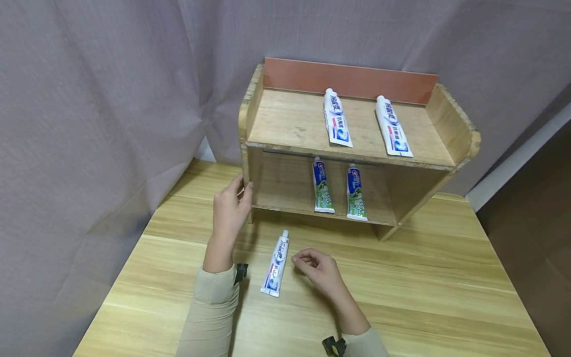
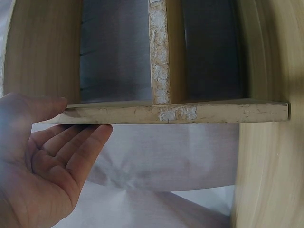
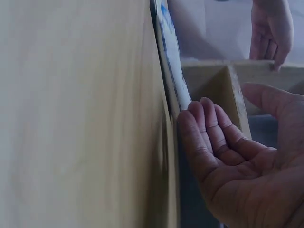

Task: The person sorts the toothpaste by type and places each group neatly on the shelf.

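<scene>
My left hand [image 1: 230,203] holds the front edge of the left side panel of a small wooden shelf [image 1: 312,149]. In the left wrist view the thumb lies on one face of that panel [image 2: 128,114] and the fingers on the other. A white and blue toothpaste tube [image 1: 275,265] lies on the table between my forearms, cap towards the shelf. Just right of the tube hovers my right hand [image 1: 318,271], loosely curved and holding nothing. The right wrist view shows the right hand [image 3: 237,166] beside the tube [image 3: 172,57], seen edge-on.
Two white toothpaste tubes, a left one [image 1: 336,119] and a right one [image 1: 393,127], lie on the upper board. Below them, two blue and green tubes [image 1: 322,186] [image 1: 356,192] rest on the lower board. A grey curtain [image 1: 111,89] hangs behind the wooden table [image 1: 428,297].
</scene>
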A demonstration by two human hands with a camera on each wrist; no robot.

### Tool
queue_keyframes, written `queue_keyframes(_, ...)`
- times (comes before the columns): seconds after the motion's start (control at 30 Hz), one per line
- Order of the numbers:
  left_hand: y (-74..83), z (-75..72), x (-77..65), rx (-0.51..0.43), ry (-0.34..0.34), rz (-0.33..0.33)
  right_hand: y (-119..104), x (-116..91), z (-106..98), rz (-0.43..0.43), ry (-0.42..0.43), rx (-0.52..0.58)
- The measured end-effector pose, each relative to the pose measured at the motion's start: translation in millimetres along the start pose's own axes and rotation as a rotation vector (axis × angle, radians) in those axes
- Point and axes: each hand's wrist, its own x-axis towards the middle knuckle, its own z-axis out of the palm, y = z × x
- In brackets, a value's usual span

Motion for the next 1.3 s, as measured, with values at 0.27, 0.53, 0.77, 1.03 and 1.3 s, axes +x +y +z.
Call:
queue_keyframes(0.27,1.3,-0.1,-0.9,0.002,-0.004,0.002,0,-2,13,0.071,-0.107,0.033)
queue_keyframes(0.53,1.2,0.6,0.1,-0.011,0.006,0.016,-3,8,16,0.065,-0.103,-0.129)
queue_keyframes(0.77,0.2,0.2,0.7,-0.014,0.019,0.027,-10,19,20,0.071,-0.106,-0.242)
queue_keyframes(1.03,0.1,-1.2,0.1,-0.016,0.009,0.017,-17,29,25,0.069,-0.154,-0.365)
queue_keyframes(1.3,0.9,-0.3,-1.3,-0.015,0.008,0.021,-25,30,31,0.059,-0.174,-0.474)
